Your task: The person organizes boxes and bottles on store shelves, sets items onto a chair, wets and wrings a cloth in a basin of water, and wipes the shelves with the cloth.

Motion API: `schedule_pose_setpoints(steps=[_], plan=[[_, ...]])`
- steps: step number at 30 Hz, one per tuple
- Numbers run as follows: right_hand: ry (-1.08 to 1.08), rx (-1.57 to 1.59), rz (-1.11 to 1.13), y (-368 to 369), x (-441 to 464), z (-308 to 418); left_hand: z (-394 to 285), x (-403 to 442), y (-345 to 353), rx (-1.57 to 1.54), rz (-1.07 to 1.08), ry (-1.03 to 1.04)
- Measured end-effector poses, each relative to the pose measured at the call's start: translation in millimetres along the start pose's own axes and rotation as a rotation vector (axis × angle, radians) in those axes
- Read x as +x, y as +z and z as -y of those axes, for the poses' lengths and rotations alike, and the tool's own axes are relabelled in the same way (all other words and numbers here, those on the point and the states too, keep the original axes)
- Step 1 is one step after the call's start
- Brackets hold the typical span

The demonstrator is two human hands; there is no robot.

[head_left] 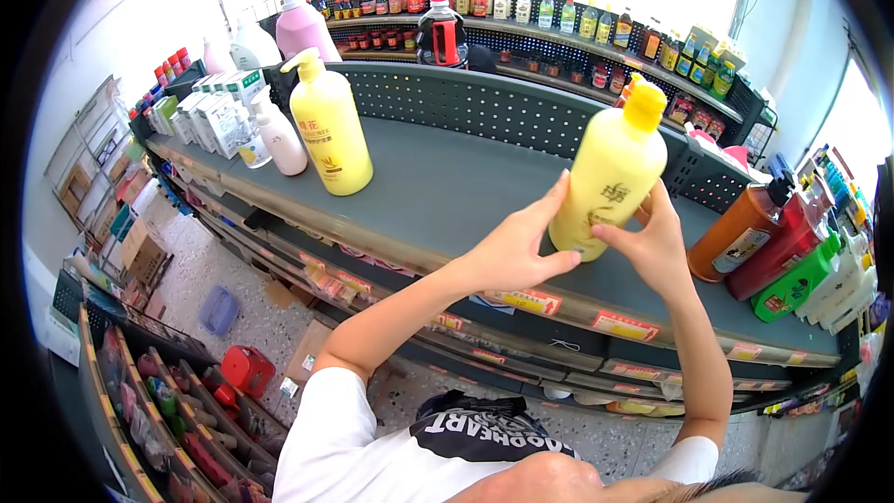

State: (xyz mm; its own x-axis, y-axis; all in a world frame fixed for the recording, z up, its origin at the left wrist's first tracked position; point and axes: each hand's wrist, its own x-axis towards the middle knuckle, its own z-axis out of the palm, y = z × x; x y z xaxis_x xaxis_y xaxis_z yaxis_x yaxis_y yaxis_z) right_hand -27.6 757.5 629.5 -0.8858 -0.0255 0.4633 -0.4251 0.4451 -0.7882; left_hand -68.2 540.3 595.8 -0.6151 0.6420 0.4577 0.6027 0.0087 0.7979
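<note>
Both my hands are wrapped round the lower half of a yellow pump bottle (615,163) with a yellow pump top and dark print. My left hand (526,244) grips its left side. From the right, my right hand (647,235) holds it with the thumb across the front. The bottle leans slightly, its base at the grey shelf (447,182); I cannot tell whether it touches. Further left on that shelf stands a similar yellow pump bottle (331,135), upright, beside a smaller pale pink pump bottle (279,138).
White boxes (209,121) line the shelf's left end. Orange (740,233), red and green (792,284) bottles stand at its right. Behind the perforated back panel (438,102) are shelves of sauce bottles. A red stool (248,371) and a blue-grey basket (219,309) are on the floor.
</note>
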Motion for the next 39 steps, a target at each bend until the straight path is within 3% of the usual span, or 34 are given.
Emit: schedule_pose_setpoints(steps=[5,15,39], plan=[[-0.095,-0.001,0.062,42,31,17,14,-24,-35,0.015,-0.163,0.057],[-0.025,-0.029,0.229,120,75,51,19,-65,-102,-0.045,-0.351,-0.032],[-0.085,0.02,0.165,169,84,28,45,-80,-127,-0.17,-0.406,-0.109]])
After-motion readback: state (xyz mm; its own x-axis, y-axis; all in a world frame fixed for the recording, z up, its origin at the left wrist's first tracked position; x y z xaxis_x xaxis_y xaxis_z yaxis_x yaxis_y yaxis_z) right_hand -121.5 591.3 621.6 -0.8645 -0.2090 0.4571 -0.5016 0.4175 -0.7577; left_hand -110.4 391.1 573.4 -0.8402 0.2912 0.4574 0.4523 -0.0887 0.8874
